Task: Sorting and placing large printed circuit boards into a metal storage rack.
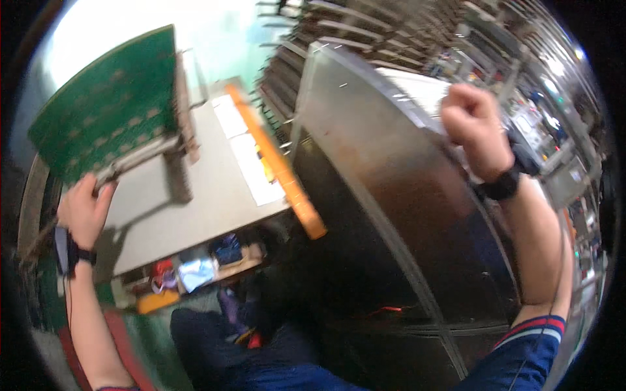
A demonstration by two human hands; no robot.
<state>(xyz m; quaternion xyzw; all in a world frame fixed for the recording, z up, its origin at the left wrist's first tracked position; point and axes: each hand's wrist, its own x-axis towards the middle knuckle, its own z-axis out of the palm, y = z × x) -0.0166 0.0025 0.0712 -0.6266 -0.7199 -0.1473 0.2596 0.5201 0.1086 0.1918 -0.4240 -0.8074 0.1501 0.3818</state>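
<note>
My left hand (85, 207) is at the left, its fingers bent over the lower frame bar (140, 154) of an upright green perforated panel (114, 107). Its thumb points up along that bar. On the right, my right hand (475, 127) is raised in a fist by the upper edge of a large dark metal cabinet (398, 150). Whether the fist contains anything, or touches that edge, is hidden and blurred. Each wrist wears a dark band.
A pale desk (153, 225) stands under the panel, with white sheets (244, 163) and an orange strip (280, 169) at its right edge. An open drawer below it has cloths (195, 274). Dark slats (345, 29) and blurred machinery (554, 124) are farther off.
</note>
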